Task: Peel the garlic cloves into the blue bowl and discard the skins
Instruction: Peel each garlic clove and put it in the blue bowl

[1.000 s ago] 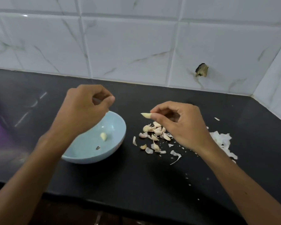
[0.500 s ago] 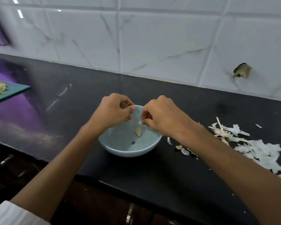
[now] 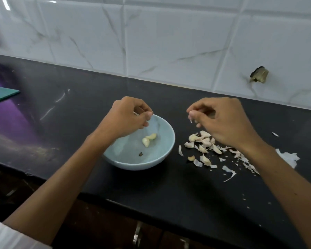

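Note:
The blue bowl [image 3: 166, 153] sits on the black counter and holds two peeled garlic cloves [image 3: 149, 139] and a dark speck [image 3: 140, 154]. My left hand [image 3: 126, 117] hovers over the bowl's left rim, fingers curled, with thumb and fingertips pinching a thin pale sliver that looks like skin. My right hand [image 3: 223, 121] hangs to the right of the bowl, above a pile of unpeeled cloves [image 3: 201, 141]. Its fingertips pinch a small scrap of garlic skin [image 3: 191, 120].
Loose white skins [image 3: 287, 157] and crumbs are scattered on the counter at the right, under my right forearm. A green cutting board [image 3: 2, 96] lies at the far left. The tiled wall runs behind, and the counter's front edge [image 3: 115, 200] is close to me.
My right hand dropped its peeled clove into the bowl, which now holds two, then pulled back right over the clove pile. The hands have moved apart.

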Demonstrator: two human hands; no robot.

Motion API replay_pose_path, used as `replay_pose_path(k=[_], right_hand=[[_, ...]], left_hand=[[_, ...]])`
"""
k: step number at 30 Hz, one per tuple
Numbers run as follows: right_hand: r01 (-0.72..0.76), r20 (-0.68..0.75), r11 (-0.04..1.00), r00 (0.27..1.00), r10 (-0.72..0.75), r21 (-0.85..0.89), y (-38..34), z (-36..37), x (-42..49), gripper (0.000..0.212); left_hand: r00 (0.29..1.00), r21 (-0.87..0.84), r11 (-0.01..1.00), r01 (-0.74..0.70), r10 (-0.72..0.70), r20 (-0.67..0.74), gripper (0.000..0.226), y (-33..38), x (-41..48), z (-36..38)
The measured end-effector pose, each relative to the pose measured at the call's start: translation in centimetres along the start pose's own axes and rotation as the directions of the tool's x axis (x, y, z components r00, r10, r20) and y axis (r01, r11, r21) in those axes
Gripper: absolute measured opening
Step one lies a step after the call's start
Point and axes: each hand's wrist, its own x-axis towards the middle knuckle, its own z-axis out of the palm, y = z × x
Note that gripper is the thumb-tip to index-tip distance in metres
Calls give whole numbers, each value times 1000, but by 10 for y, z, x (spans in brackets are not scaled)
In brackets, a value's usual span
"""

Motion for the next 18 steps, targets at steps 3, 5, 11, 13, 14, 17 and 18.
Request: replay_pose_path(k=[3,5,11,13,14,17,18], right_hand=[[-41,3,997,999,41,61,25,-16,-20,12],[-66,27,996,998,65,66,40,-19,-32,17],[-35,-7,999,999,35,-35,68,-20,-44,17],[-50,-78,999,996,49,-13,77,-24,-45,12],[-52,-100,999,994,50,-10,81,-27,-46,11],[-23,-64,998,998,20,-58,92,-36,-48,12],[-9,-23,996,1000,6,-91,94,-39,-49,12]], left_hand=[[998,-17,998,-55,56,18,5,14,-1,9],[996,-35,996,-85,86,21,5,26,-1,16],[985,-43,984,-172,172,-3,6,58,1,42],[980,-44,979,-199,199,3,6,70,1,52],[977,-44,976,-211,212,6,6,76,1,57],[969,-51,968,-244,245,19,5,94,3,75],[966,-62,965,-255,257,22,5,100,4,82]])
